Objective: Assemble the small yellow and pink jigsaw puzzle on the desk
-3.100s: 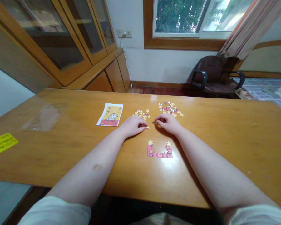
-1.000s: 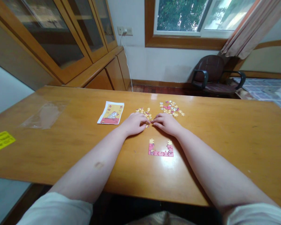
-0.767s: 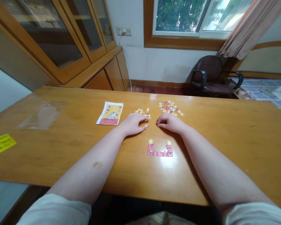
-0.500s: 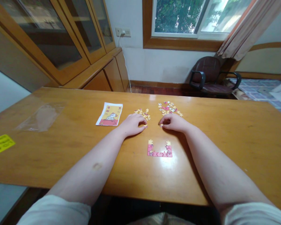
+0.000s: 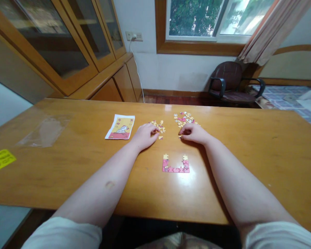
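My left hand (image 5: pixel 145 135) rests at the near edge of a small pile of loose jigsaw pieces (image 5: pixel 160 126), its fingers curved and apart, holding nothing. Just past its thumb, a single yellow piece (image 5: pixel 160 138) lies on the table. My right hand (image 5: pixel 195 133) pinches a small puzzle piece (image 5: pixel 180 137) at the tabletop, in front of a larger pile of pieces (image 5: pixel 184 117). Nearer me lies a U-shaped part of the puzzle (image 5: pixel 175 169), pink along the bottom and sides with yellow tips.
A picture card (image 5: pixel 122 128) with a white animal lies left of my left hand. Farther left are a clear plastic bag (image 5: pixel 45 131) and a yellow label (image 5: pixel 1 160). The wooden table (image 5: pixel 150 193) ends before a cabinet and a chair (image 5: pixel 229 81).
My left hand has let go of the yellow piece and drawn back slightly up and left toward the small pile. My right hand has shifted slightly, still at its piece.
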### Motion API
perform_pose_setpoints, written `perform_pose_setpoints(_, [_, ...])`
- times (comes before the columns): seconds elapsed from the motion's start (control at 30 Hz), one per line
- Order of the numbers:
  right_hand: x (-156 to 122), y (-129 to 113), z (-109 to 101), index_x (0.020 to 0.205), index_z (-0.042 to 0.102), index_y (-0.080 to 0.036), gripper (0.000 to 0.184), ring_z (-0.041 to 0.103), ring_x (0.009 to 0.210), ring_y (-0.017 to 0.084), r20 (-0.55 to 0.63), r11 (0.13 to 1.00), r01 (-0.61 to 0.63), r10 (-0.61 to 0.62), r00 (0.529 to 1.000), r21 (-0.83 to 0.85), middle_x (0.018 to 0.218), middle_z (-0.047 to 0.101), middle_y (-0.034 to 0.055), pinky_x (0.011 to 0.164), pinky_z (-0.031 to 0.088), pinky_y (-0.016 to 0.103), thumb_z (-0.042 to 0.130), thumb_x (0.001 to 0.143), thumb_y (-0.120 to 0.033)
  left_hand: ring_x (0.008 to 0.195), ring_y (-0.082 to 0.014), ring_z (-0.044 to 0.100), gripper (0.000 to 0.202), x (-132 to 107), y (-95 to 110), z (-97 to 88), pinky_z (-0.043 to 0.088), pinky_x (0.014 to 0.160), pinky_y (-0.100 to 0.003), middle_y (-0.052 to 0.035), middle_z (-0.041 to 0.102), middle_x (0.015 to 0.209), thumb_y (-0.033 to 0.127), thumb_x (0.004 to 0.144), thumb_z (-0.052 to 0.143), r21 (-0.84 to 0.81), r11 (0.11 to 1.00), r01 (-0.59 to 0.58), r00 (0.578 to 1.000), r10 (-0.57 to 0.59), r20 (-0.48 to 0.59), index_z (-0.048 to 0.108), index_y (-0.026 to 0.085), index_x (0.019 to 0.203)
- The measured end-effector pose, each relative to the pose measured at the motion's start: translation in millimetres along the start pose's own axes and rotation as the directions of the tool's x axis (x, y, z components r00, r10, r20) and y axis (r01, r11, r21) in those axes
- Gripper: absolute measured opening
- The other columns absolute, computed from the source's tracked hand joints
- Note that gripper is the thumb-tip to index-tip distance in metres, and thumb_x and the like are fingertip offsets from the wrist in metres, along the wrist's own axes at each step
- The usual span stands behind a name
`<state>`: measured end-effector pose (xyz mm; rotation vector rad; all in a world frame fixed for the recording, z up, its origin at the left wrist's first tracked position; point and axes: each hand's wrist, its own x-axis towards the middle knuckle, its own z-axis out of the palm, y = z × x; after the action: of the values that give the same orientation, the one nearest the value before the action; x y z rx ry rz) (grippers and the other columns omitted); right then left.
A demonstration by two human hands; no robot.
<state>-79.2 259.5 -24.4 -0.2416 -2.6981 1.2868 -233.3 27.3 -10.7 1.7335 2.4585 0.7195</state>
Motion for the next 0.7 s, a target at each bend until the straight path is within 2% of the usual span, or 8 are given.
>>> perform_pose_setpoints(0.1, [1,1,1,0.074,0.070,-0.016,0.011,0.057,0.064,0.013,-0.003,0.997,0.038,-0.038,0.999,-0.064,0.071,0.064,0.0011,0.062,0.046,0.026,0.064,0.065,-0.019,0.087,-0.0199,0.059,0.019,-2,2,-2.5,0.045,0.083,-0.034,-0.0048,0.066,0.087,0.029,0.086,0.048,-0.003,0.995,0.102,0.980,-0.101,-0.171,0.065,0.020,0.087])
perform_pose_setpoints(0.17, [2,1,2,0.071,0.070,-0.017,0.010,0.055,0.062,0.012,-0.014,0.994,0.039,-0.040,0.999,-0.099,0.067,0.062,0.0001,0.060,0.044,0.025,0.063,0.065,-0.017,0.087,-0.0198,0.059,0.021,0,7,-11.2,0.045,0.082,-0.033,-0.0053,0.066,0.087,0.029,0.088,0.046,0.000,0.988,0.152,0.950,-0.146,-0.277,0.064,0.020,0.086])
perform_pose_setpoints(0.23, [2,0,3,0.069,0.070,-0.017,0.010,0.053,0.060,0.012,-0.025,0.994,0.030,-0.033,0.999,-0.109,0.065,0.060,-0.0004,0.059,0.043,0.025,0.062,0.064,-0.017,0.087,-0.0193,0.059,0.021,5,12,-24.5,0.044,0.082,-0.032,-0.0046,0.067,0.088,0.030,0.088,0.046,-0.004,0.984,0.176,0.931,-0.168,-0.325,0.064,0.020,0.088])
perform_pose_setpoints(0.33, [-2,1,3,0.071,0.070,-0.017,0.011,0.054,0.062,0.012,-0.064,0.999,0.013,-0.016,0.998,-0.046,0.069,0.062,0.0005,0.060,0.044,0.025,0.061,0.064,-0.019,0.084,-0.0197,0.059,0.018,20,15,-41.1,0.045,0.077,-0.032,-0.0042,0.067,0.088,0.029,0.086,0.049,0.001,0.958,0.285,0.908,-0.270,-0.321,0.065,0.021,0.087])
perform_pose_setpoints(0.4, [-6,3,2,0.074,0.070,-0.017,0.013,0.056,0.064,0.014,-0.123,0.999,0.000,0.005,0.992,0.042,0.071,0.063,0.0018,0.063,0.045,0.027,0.060,0.067,-0.023,0.088,-0.0216,0.059,0.018,30,12,-41.1,0.045,0.080,-0.034,-0.0049,0.068,0.091,0.027,0.084,0.050,0.066,0.944,0.323,0.905,-0.288,-0.315,0.067,0.021,0.086])
perform_pose_setpoints(0.5, [-12,5,-1,0.073,0.069,-0.017,0.015,0.059,0.074,0.017,-0.246,0.988,0.020,0.018,0.969,0.154,0.074,0.066,0.0038,0.072,0.047,0.031,0.060,0.072,-0.029,0.091,-0.0242,0.058,0.022,36,5,-23.8,0.044,0.081,-0.038,-0.0074,0.067,0.095,0.029,0.086,0.049,0.188,0.926,0.328,0.917,-0.264,-0.299,0.069,0.022,0.089])
perform_pose_setpoints(0.53, [-14,5,-2,0.073,0.068,-0.018,0.015,0.060,0.077,0.018,-0.269,0.984,0.033,0.016,0.963,0.174,0.076,0.067,0.0041,0.075,0.047,0.033,0.060,0.073,-0.031,0.092,-0.0250,0.057,0.023,37,3,-16.2,0.043,0.081,-0.039,-0.0079,0.066,0.097,0.030,0.087,0.049,0.233,0.925,0.299,0.935,-0.234,-0.267,0.070,0.022,0.091])
perform_pose_setpoints(0.7, [-13,4,-4,0.072,0.069,-0.019,0.017,0.062,0.078,0.020,-0.215,0.977,0.049,-0.004,0.977,0.208,0.076,0.068,0.0044,0.079,0.047,0.034,0.061,0.074,-0.034,0.095,-0.0261,0.055,0.024,38,-3,6.8,0.039,0.083,-0.041,-0.0087,0.064,0.098,0.035,0.088,0.053,0.296,0.936,0.192,0.979,-0.163,-0.120,0.073,0.024,0.093])
